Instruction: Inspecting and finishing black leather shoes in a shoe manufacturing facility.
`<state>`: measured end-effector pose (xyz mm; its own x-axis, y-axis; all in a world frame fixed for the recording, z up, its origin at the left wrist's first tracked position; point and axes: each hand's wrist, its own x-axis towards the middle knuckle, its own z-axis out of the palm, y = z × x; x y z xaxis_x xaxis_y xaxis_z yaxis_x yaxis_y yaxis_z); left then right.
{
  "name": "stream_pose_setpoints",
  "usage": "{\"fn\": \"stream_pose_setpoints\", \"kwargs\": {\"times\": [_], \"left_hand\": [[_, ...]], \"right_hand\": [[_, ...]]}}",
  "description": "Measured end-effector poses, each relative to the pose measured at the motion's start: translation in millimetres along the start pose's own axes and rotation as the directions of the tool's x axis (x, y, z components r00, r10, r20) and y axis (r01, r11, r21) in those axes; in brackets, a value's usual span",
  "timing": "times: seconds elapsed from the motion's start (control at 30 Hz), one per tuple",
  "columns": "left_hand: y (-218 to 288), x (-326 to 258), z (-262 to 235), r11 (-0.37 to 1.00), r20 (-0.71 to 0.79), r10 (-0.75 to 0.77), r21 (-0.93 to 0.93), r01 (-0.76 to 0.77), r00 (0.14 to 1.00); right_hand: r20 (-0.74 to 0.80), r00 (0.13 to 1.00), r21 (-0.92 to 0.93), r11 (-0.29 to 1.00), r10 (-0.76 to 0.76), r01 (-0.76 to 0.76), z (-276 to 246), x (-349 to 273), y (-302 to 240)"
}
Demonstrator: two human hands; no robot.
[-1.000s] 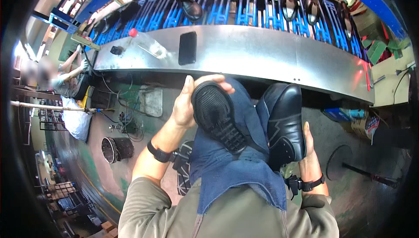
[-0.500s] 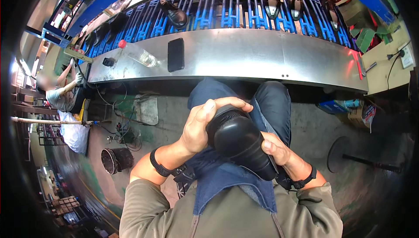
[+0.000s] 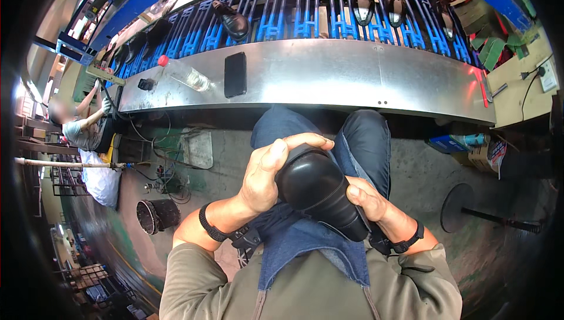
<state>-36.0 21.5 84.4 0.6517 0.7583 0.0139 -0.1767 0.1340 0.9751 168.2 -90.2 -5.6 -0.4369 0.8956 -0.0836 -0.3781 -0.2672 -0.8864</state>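
Upper (image 3: 311, 179) is now facing me instead of sole, baring its seams, left grip (image 3: 261, 176) and right grip (image 3: 370, 201) holding the black shoe (image 3: 338, 211).

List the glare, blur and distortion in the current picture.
Head view: bright glare spreads across the metal counter, with reddish reflections near its right end; head view: a highlight shines on the black shoe in hand; head view: the counter's near edge bows, and the corners fall to black; head view: a co-worker's head at the left is blurred.
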Motion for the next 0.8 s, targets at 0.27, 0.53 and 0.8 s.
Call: {"fn": "stream_pose_setpoints", "kwargs": {"times": [0.27,0.53,0.8], "left_hand": [[-1.0,-0.8,1.8,0.999,-0.001,-0.009,0.049,0.009,1.000],[-3.2,-6.3,4.3,0.998,-0.004,-0.061,0.010,0.061,0.998],[3.6,-12.7,14.0,0.999,0.041,-0.011,0.041,0.009,0.999]], "right_hand": [[-0.016,1.000,-0.036,0.999,-0.005,0.005,-2.1,-0.5,2.1],[-0.022,1.000,0.008,1.000,-0.013,0.013,-1.0,-2.5,6.2],[-0.008,1.000,0.034,0.999,-0.014,0.014,1.0,-4.9,1.1]]}}
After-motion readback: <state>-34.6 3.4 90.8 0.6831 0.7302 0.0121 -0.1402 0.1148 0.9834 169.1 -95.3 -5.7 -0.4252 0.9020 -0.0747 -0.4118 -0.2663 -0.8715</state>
